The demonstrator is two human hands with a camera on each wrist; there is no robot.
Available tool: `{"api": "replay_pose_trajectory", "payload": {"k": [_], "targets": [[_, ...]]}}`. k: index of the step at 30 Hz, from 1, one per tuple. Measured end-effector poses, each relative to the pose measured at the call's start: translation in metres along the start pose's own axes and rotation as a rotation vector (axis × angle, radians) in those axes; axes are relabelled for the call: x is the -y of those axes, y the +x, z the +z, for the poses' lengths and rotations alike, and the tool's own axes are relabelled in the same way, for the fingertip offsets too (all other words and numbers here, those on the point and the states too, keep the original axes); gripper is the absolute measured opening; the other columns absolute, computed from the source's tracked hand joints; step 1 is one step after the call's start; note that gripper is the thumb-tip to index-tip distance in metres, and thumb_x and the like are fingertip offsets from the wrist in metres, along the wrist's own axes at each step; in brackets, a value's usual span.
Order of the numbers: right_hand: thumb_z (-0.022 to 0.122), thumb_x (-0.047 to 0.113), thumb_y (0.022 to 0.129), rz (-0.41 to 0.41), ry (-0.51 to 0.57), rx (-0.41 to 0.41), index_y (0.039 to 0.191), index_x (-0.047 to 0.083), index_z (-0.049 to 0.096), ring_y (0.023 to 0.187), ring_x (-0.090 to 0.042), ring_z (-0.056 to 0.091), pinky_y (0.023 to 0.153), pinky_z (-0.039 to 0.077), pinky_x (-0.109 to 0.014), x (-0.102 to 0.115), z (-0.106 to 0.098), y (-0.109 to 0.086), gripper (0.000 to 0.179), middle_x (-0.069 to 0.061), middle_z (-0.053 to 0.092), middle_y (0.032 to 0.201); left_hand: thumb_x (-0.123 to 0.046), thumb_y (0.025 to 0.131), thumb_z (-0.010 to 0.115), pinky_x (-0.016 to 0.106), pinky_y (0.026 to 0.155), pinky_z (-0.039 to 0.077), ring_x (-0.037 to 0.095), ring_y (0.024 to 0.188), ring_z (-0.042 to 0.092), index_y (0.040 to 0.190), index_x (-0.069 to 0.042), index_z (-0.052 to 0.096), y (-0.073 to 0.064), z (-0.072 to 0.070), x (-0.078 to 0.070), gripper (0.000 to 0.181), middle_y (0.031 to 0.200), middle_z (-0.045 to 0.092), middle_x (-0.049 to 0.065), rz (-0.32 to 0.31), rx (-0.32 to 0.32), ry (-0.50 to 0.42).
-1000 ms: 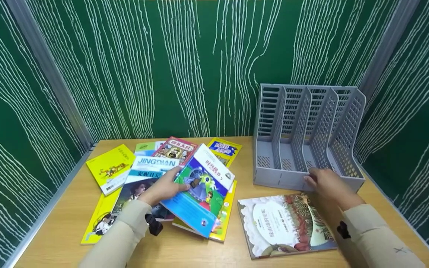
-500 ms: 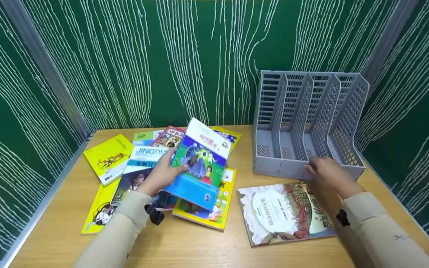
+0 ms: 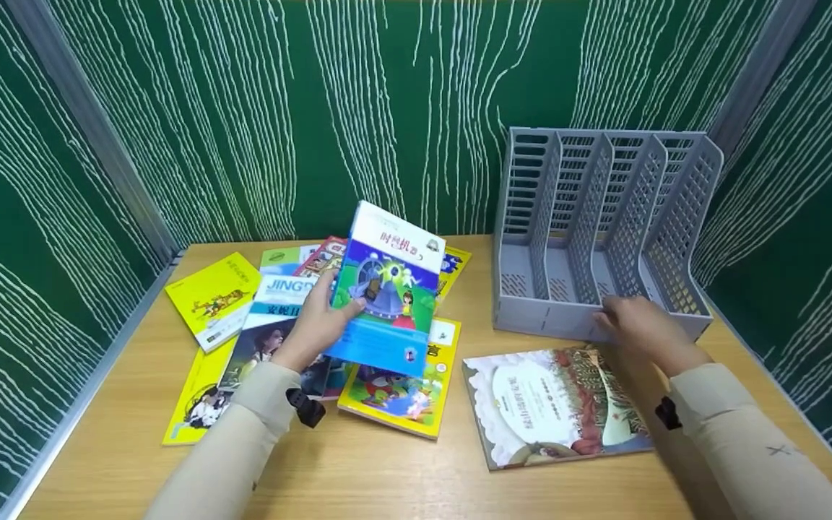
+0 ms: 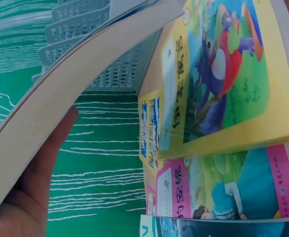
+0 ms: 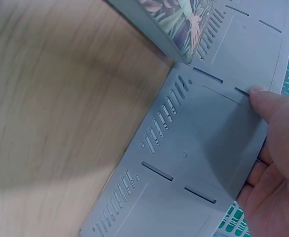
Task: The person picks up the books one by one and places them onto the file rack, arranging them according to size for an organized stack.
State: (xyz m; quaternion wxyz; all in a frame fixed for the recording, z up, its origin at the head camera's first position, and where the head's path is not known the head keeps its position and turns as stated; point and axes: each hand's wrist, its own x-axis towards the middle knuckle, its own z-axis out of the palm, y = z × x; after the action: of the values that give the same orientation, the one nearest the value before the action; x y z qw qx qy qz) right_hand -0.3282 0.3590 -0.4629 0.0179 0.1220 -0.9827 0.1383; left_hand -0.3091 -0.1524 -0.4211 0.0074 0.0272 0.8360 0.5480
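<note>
My left hand [image 3: 315,328] grips a blue-and-white paperback book [image 3: 387,289] by its left edge, thumb on the cover. The book is held up over a pile, tilted, its cover facing me. In the left wrist view its thick page edge [image 4: 75,81] crosses above the hand, apart from a yellow-bordered book [image 4: 277,74] below. At the right, my right hand [image 3: 643,334] holds the low front wall of a grey four-slot file rack [image 3: 531,318]. The right wrist view shows the thumb on the wall's outer face, with the other fingers over its top edge.
Left of the rack lie several overlapping books, among them a yellow one [image 3: 217,300], a JINGDIAN one [image 3: 271,339] and a yellow-bordered one [image 3: 398,401]. A large picture book [image 3: 553,408] lies flat before the rack. Green walls [image 3: 401,108] enclose the wooden table [image 3: 358,477].
My left hand has raised the blue-and-white book off the pile and turned it more upright, uncovering more of the yellow-bordered book. My right hand stays on the rack. The head view has shifted slightly.
</note>
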Motion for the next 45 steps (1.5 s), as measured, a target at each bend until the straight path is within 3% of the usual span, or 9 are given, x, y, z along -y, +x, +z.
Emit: {"api": "replay_pose_trajectory", "payload": {"k": [7,14,18,23,28,33,39,42,45], "targets": [[0.065,0.029,0.109,0.080,-0.073,0.002,0.127,-0.014,0.064,0.100,-0.049,0.071,0.092,0.059,-0.068,0.012,-0.011,-0.003,0.046,-0.034,0.072,0.111,-0.017,0.108,0.066,0.060,0.124,0.044,0.035,0.138,0.058,0.161,-0.011,0.041,-0.005,0.007,0.000,0.058,0.150,0.060,0.017,0.133,-0.070,-0.022],[0.065,0.039,0.109,0.090,-0.037,-0.097,0.151,-0.014,0.049,0.133,-0.062,0.056,0.112,0.047,-0.074,0.042,-0.025,-0.002,0.069,-0.043,0.056,0.146,-0.013,0.108,0.066,0.056,0.115,0.054,0.034,0.128,0.068,0.148,-0.008,0.049,-0.008,0.021,-0.007,0.044,0.138,0.070,0.017,0.280,-0.131,-0.006],[0.067,0.040,0.108,0.031,0.091,-0.206,0.155,-0.011,0.048,0.141,-0.061,0.049,0.119,0.040,-0.073,0.065,-0.029,-0.002,0.072,-0.040,0.051,0.155,-0.015,0.109,0.065,0.056,0.104,0.061,0.033,0.118,0.074,0.142,-0.008,0.051,-0.010,0.031,-0.013,0.037,0.130,0.075,0.017,0.362,-0.163,0.073],[0.074,0.033,0.105,-0.061,0.261,-0.317,0.152,-0.010,0.052,0.133,-0.058,0.059,0.114,0.048,-0.071,0.095,-0.029,-0.001,0.067,-0.039,0.059,0.147,-0.012,0.109,0.064,0.051,0.088,0.067,0.035,0.104,0.080,0.139,-0.004,0.051,-0.013,0.046,-0.018,0.033,0.119,0.079,0.021,0.514,-0.190,0.195],[0.079,0.020,0.101,-0.107,0.453,-0.361,0.150,-0.011,0.055,0.126,-0.055,0.067,0.109,0.056,-0.064,0.121,-0.026,0.002,0.063,-0.037,0.063,0.143,-0.008,0.108,0.064,0.047,0.092,0.068,0.038,0.111,0.080,0.137,-0.001,0.053,-0.015,0.058,-0.023,0.032,0.126,0.076,0.023,0.635,-0.205,0.282],[0.078,0.012,0.101,-0.130,0.618,-0.352,0.155,-0.010,0.049,0.122,-0.051,0.071,0.105,0.060,-0.057,0.144,-0.021,0.003,0.065,-0.035,0.062,0.147,-0.005,0.107,0.064,0.044,0.085,0.069,0.039,0.107,0.080,0.137,0.001,0.053,-0.018,0.069,-0.027,0.033,0.127,0.076,0.025,0.746,-0.195,0.375],[0.070,0.011,0.106,-0.121,0.810,-0.264,0.162,-0.008,0.040,0.134,-0.046,0.066,0.112,0.058,-0.040,0.169,-0.021,0.000,0.066,-0.030,0.059,0.153,-0.004,0.105,0.068,0.038,0.078,0.069,0.036,0.099,0.083,0.138,0.000,0.053,-0.022,0.079,-0.031,0.036,0.125,0.078,0.024,0.860,-0.168,0.508],[0.066,0.007,0.107,-0.107,0.944,-0.209,0.164,-0.009,0.034,0.142,-0.048,0.060,0.112,0.056,-0.029,0.181,-0.024,-0.002,0.067,-0.032,0.054,0.158,-0.004,0.104,0.070,0.028,0.069,0.067,0.028,0.083,0.083,0.137,0.000,0.055,-0.025,0.083,-0.033,0.036,0.118,0.080,0.020,0.921,-0.170,0.591],[0.064,0.002,0.106,-0.099,1.099,-0.165,0.167,-0.009,0.026,0.147,-0.047,0.055,0.110,0.056,-0.023,0.191,-0.026,-0.002,0.072,-0.033,0.047,0.163,-0.005,0.104,0.070,0.020,0.059,0.060,0.019,0.062,0.075,0.134,0.001,0.057,-0.026,0.087,-0.034,0.033,0.104,0.081,0.015,0.996,-0.191,0.667]]}}
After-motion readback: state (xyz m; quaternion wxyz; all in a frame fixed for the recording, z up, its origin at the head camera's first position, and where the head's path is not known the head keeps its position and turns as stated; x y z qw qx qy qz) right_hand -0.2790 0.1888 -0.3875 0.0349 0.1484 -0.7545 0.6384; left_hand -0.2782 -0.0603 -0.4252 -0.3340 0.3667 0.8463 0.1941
